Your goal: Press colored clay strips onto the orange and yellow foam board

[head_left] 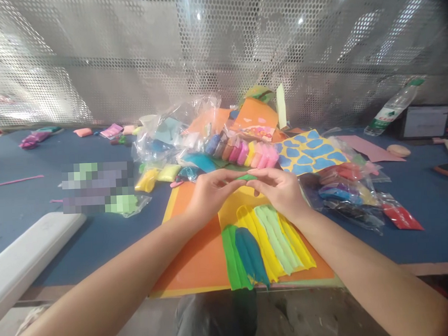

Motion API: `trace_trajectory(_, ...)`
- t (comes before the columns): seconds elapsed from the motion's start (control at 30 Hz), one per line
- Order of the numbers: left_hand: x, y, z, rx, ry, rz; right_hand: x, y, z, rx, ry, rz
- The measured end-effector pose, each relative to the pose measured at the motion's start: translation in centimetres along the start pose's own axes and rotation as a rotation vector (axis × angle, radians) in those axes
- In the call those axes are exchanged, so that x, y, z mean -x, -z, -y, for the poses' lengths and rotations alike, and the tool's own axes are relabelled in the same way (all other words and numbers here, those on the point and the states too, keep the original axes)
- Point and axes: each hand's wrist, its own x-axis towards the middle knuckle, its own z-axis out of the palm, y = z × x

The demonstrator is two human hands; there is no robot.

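Note:
Between the fingertips of both hands is a small piece of green modelling clay (246, 177). My left hand (215, 188) pinches it from one side, and my right hand (278, 185) pinches it from the other. Below them lies an orange and yellow sheet (192, 243) at the table's front edge. Flattened strips of clay cover its right part: a green strip (236, 259), a dark teal strip (252, 253), yellow strips (262, 235) and a pale green strip (279, 240). The strips have ridged surfaces.
Bagged clay blocks (241, 152) are heaped behind my hands, beside a yellow sheet with blue patches (310, 152). More clay packets (351, 197) lie to the right. A plastic bottle (394, 106) leans at the back right. A long white case (38, 255) lies at the left.

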Motion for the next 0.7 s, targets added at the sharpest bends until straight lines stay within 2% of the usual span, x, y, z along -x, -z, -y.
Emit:
trace_trajectory(0.13,-0.09,0.06,0.02,-0.081,-0.002,0.005,-0.44,-0.02,-0.01,-0.079,-0.071,0.028)
trace_trajectory(0.3,-0.14,0.24,-0.09,-0.181,-0.093,0.016,-0.81,0.12,-0.03,-0.109,-0.112,0.076)
trace_trajectory(0.37,-0.11,0.32,-0.23,-0.202,-0.084,0.007,-0.71,0.17,-0.1,-0.083,-0.094,0.095)
trace_trajectory(0.7,-0.11,0.2,-0.72,-0.191,-0.03,-0.016,-0.17,0.16,-0.6,0.1,0.049,0.023)
